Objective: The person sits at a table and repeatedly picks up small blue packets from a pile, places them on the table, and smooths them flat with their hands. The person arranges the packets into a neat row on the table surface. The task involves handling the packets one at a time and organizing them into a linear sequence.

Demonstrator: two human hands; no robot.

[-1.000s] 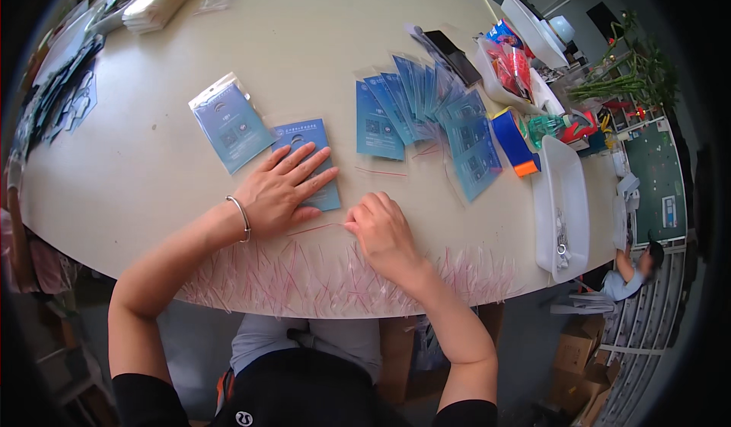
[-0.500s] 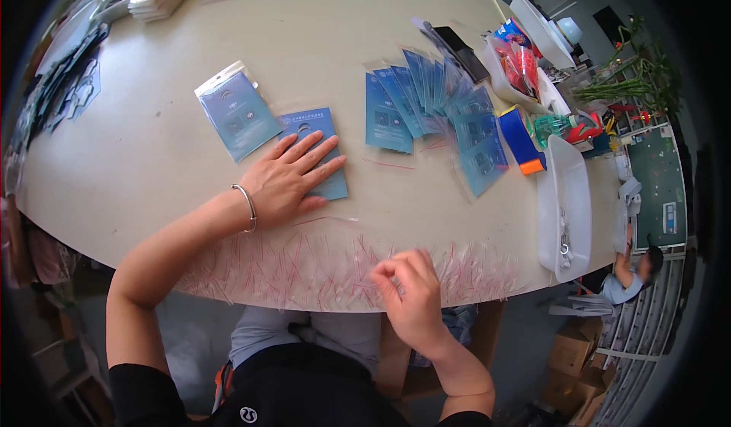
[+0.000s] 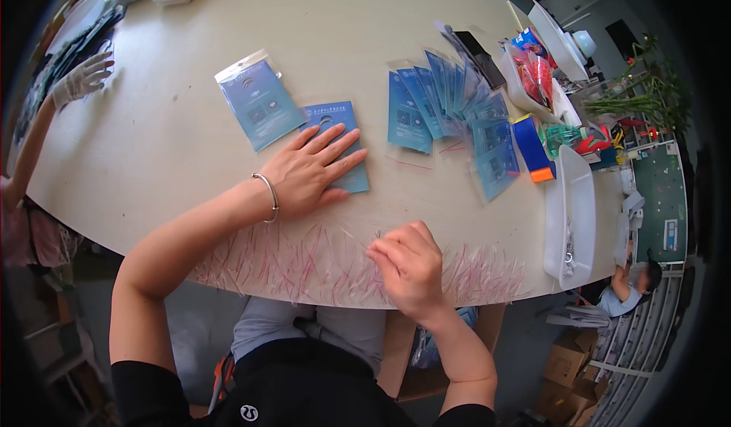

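Note:
My left hand (image 3: pixel 316 172), with a bracelet on the wrist, lies flat with fingers spread on a blue printed card (image 3: pixel 346 169). The card's upper and right parts show; the rest is under my palm. Just beyond it a similar blue card in a clear sleeve (image 3: pixel 260 101) rests tilted. My right hand (image 3: pixel 411 263) is closed with thumb and fingertips pinched together, over a long row of clear film strips with pink lines (image 3: pixel 312 263) along the near table edge. Whatever the pinch holds, if anything, is too small to make out.
Several sleeved blue cards (image 3: pixel 411 111) fan out at right, near a dark phone-like object (image 3: pixel 476 55). Beyond stand a white tray (image 3: pixel 560 221), a blue-and-orange item (image 3: pixel 533 149) and a bin of red packets (image 3: pixel 533 76). At far left is another person's gloved hand (image 3: pixel 82 80).
Another person's gloved hand has come into view at far left. My right hand has moved slightly up, still pinched. My left hand stays flat on the card; the whole view has shifted a little.

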